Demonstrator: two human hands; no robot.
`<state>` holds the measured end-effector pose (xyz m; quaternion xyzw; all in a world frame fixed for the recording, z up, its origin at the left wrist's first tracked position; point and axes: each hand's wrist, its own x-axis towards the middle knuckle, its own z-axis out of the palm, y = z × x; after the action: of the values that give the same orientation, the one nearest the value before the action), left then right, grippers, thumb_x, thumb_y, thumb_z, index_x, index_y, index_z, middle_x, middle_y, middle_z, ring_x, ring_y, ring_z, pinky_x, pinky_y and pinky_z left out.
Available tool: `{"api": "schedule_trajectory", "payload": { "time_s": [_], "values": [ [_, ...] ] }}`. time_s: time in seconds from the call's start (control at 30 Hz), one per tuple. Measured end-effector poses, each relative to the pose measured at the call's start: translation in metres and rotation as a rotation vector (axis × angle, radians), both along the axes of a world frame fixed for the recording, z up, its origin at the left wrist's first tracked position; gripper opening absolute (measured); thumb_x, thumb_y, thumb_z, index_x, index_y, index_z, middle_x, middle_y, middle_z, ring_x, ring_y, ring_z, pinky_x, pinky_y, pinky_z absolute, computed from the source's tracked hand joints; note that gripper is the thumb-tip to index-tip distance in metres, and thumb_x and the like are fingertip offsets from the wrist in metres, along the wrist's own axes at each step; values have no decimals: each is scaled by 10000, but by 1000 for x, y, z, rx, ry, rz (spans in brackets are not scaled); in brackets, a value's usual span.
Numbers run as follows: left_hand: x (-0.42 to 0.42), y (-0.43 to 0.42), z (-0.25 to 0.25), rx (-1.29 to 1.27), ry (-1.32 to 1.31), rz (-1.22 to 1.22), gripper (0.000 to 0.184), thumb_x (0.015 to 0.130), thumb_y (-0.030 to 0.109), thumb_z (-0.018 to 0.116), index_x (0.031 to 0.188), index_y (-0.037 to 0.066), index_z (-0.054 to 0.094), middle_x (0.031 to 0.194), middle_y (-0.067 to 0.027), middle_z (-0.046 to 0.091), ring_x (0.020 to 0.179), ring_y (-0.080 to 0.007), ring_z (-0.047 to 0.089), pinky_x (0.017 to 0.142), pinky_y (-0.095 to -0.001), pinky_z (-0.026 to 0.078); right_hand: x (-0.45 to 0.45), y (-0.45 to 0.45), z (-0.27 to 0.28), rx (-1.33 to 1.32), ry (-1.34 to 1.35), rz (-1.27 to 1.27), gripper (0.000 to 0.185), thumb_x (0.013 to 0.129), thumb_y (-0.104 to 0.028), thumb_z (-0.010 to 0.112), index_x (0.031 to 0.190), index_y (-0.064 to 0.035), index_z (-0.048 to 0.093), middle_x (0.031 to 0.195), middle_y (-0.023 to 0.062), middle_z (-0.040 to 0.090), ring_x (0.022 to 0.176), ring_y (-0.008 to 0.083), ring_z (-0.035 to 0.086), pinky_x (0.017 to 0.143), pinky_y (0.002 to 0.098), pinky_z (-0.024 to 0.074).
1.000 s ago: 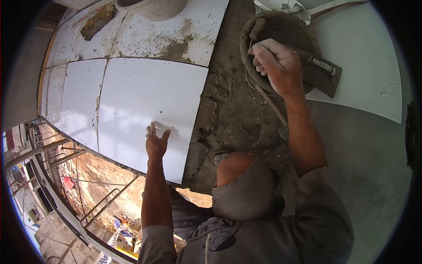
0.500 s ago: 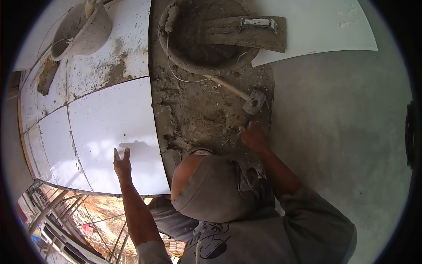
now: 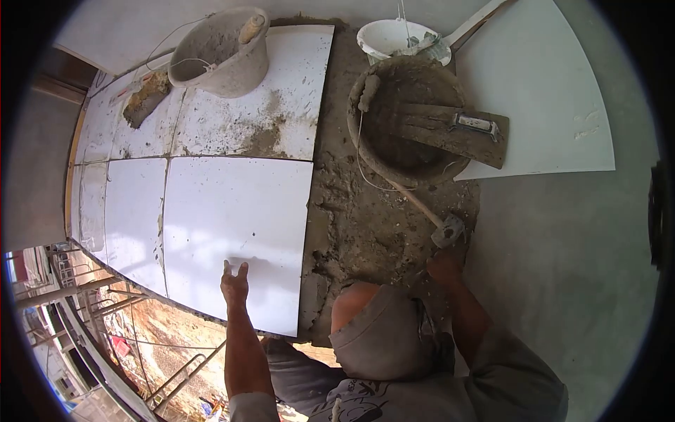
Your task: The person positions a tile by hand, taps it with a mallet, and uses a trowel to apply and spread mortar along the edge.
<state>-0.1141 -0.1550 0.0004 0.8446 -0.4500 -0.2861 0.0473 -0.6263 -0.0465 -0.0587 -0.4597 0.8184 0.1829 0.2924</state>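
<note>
My left hand (image 3: 235,285) is over the near part of a large white tile (image 3: 235,211), thumb and fingers apart, holding nothing I can see. Whether it touches the tile I cannot tell. My right hand (image 3: 446,269) is curled low beside the head of a hammer (image 3: 448,231); anything within its fingers is hidden. The hammer lies on rough wet mortar (image 3: 365,232), its wooden handle running toward a round mortar tub (image 3: 365,151). Across the tub rests a flat, mortar-covered float (image 3: 485,144) with a metal-framed handle.
Laid tiles (image 3: 281,133) smeared with mortar continue to the back left, carrying a grey bucket (image 3: 232,70) and a mortar-caked tool (image 3: 146,98). A white bucket (image 3: 394,35) stands behind the tub. A white panel (image 3: 548,98) lies right. Scaffold-like bars (image 3: 77,288) show beyond the tiled edge.
The view has shifted, bringing the white bucket into sight. My right hand is slightly nearer the hammer head, its fingers more curled. My left hand stays over the tile, fingers still apart.
</note>
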Motion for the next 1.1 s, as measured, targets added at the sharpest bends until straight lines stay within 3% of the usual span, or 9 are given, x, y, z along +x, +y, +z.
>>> {"api": "schedule_trajectory", "payload": {
  "time_s": [0.07,0.17,0.27,0.4,0.57,0.8,0.87,0.97,1.1],
  "values": [
    [9,4,-7,-25,5,3,753,829,408,639,1353,-66,379,1264,-308,498,1190,-402,494,998,-397,401,-11,-2,-3,-22,-92,497,387,863,-376,561,984,-18,644,964,191,654,864,332,640,743,438,502],
    [22,0,-24,-56,42,7,752,830,409,636,1346,-76,382,1270,-307,493,1197,-398,490,1005,-397,397,40,-87,147,94,-648,77,374,848,-371,563,861,-7,645,734,133,656,702,267,644,688,392,488],
    [23,2,-23,-69,57,20,759,827,411,636,1337,-92,383,1266,-307,496,1200,-398,487,1011,-397,394,54,-148,236,-276,-750,18,303,857,-293,580,783,-2,616,610,97,621,598,197,622,588,344,467],
    [9,-5,-4,-61,-5,-7,786,807,445,632,1330,-90,391,1166,-339,542,1112,-430,540,953,-417,436,14,-224,241,-938,135,447,341,822,-194,616,1115,-37,540,1047,163,595,981,349,579,853,448,455],
    [14,-8,3,12,58,16,826,809,469,636,1361,-77,352,1252,-317,503,1200,-397,488,1009,-404,396,-34,-283,207,-381,264,573,368,790,-160,605,1127,-29,537,1064,173,601,1004,363,581,878,449,462],
    [48,-16,-11,-8,-39,-11,835,809,485,628,1362,-75,350,1301,-307,465,1242,-381,448,1036,-401,365,-26,-264,296,-450,369,425,302,787,-200,581,1003,11,590,993,193,638,984,351,601,852,427,466],
    [56,-29,-22,4,-77,-65,834,810,496,623,1376,-51,345,1332,-308,431,1249,-426,419,1041,-428,355,-28,-252,320,-613,191,240,326,784,-266,611,938,22,599,864,151,640,803,274,627,722,386,476],
    [57,-66,-25,115,-104,66,866,796,519,636,1461,122,249,1512,-227,147,1367,-471,163,996,-686,270,-6,-232,351,-565,-123,-32,365,772,-324,654,899,14,598,734,68,584,620,145,536,578,298,429],
    [54,-113,-12,161,-103,119,1051,731,559,690,1486,115,108,1516,-249,55,1368,-493,117,1018,-658,278,66,-206,349,-478,-545,-118,354,768,-321,686,888,-5,584,674,1,518,558,57,446,489,228,358]
  ]
}}
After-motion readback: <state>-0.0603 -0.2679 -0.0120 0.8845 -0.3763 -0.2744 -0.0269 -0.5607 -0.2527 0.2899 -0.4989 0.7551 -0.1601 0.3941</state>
